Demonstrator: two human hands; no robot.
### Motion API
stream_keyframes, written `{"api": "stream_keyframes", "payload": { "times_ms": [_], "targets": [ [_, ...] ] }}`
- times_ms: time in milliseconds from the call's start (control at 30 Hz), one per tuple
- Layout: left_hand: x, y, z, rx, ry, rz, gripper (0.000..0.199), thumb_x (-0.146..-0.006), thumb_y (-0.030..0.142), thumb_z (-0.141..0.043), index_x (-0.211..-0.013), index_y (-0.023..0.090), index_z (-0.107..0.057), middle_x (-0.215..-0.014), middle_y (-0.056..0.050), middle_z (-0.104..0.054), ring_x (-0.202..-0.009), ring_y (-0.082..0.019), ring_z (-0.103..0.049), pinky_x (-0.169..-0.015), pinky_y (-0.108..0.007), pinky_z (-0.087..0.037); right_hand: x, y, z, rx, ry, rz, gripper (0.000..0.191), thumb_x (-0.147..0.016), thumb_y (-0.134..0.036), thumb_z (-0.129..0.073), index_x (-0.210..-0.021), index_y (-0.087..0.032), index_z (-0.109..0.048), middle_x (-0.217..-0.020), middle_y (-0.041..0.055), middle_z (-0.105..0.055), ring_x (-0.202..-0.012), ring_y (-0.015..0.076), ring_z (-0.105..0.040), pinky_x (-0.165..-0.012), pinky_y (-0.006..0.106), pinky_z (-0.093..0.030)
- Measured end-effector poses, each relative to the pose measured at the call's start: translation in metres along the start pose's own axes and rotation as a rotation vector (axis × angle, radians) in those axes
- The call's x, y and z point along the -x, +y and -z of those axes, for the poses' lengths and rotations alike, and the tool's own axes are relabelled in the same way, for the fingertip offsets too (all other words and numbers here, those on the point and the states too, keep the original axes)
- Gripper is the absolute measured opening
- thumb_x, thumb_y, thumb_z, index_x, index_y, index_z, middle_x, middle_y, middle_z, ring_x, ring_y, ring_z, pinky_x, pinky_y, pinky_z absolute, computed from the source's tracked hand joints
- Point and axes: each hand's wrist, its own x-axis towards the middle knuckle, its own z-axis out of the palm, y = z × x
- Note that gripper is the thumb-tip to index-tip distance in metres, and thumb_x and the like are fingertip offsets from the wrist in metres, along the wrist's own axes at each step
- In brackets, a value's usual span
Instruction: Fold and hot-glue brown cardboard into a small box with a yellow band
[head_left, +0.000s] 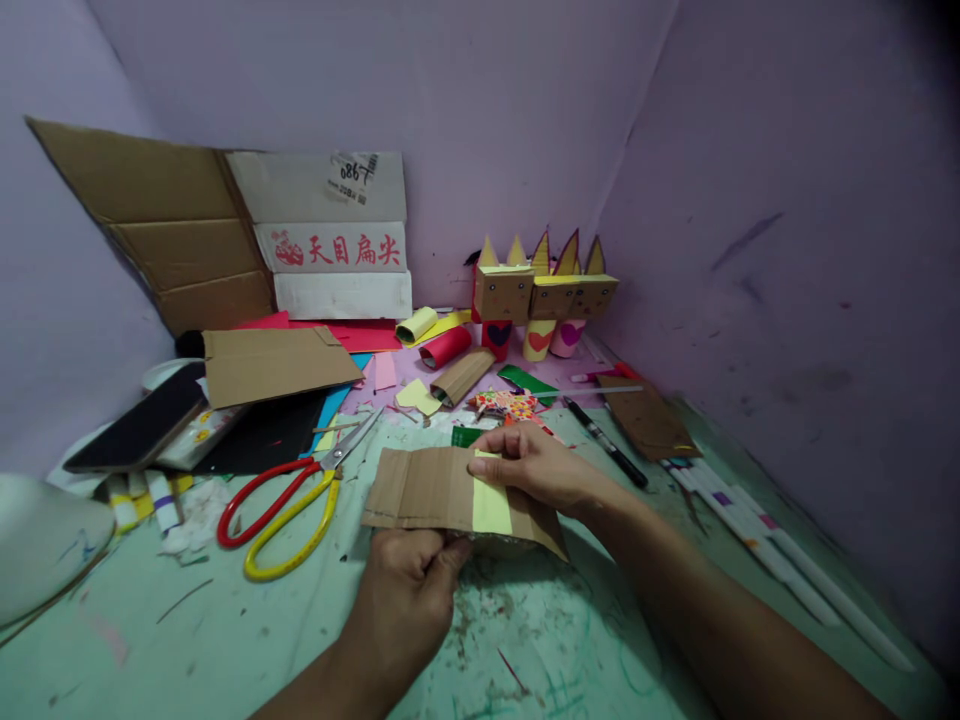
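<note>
A creased piece of brown cardboard [431,490] is held in both hands above the green table. Across it, right of its middle, lies a pale yellow paper strip [492,505]. My right hand [544,468] pinches the top edge by the strip, thumb on the front and fingers partly behind. My left hand [409,590] is closed at the lower edge, its thumb reaching under the cardboard; some fingertips are hidden. Scissors with red and yellow handles [300,500] lie open on the left.
Cardboard figures with pointed ears [506,292] stand by the back wall. Paper scraps and a red tube [446,347] lie in front. A black marker [606,443] and white pens [780,555] are at right, a phone [139,420] and white bowl [49,550] at left.
</note>
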Motion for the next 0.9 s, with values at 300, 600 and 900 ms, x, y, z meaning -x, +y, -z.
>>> {"api": "stream_keyframes", "payload": {
  "times_ms": [300,600,900],
  "targets": [
    [0.0002,-0.0006,0.0007,-0.042,0.039,-0.089,0.042,-0.080,0.022,-0.047,-0.039,0.016,-0.045,-0.035,0.002,-0.047,-0.033,-0.008,-0.041,-0.036,-0.019,-0.030,-0.0021,0.0015,-0.0014,0.013,0.035,-0.001,0.015,-0.076,-0.012,-0.060,-0.062,-0.016,-0.061,-0.050,-0.0047,-0.056,-0.043,0.0051,-0.047,-0.043,0.017,-0.034],
    [0.0000,-0.0020,0.0002,-0.081,0.054,-0.174,0.041,-0.081,0.019,-0.048,-0.041,0.016,-0.047,-0.036,0.002,-0.050,-0.033,-0.008,-0.046,-0.037,-0.019,-0.033,-0.0052,0.0068,0.0005,0.050,0.026,0.002,0.015,-0.074,-0.015,-0.062,-0.059,-0.016,-0.062,-0.050,-0.0032,-0.055,-0.042,0.0065,-0.044,-0.042,0.020,-0.032],
    [0.0000,-0.0010,0.0015,-0.096,0.071,-0.229,0.040,-0.082,0.017,-0.047,-0.042,0.016,-0.045,-0.036,0.004,-0.046,-0.033,-0.007,-0.043,-0.037,-0.019,-0.031,-0.0018,0.0022,-0.0002,0.086,0.036,0.025,0.009,-0.069,-0.019,-0.064,-0.061,-0.016,-0.062,-0.050,-0.0049,-0.056,-0.044,0.0064,-0.046,-0.044,0.018,-0.034]
  ]
}}
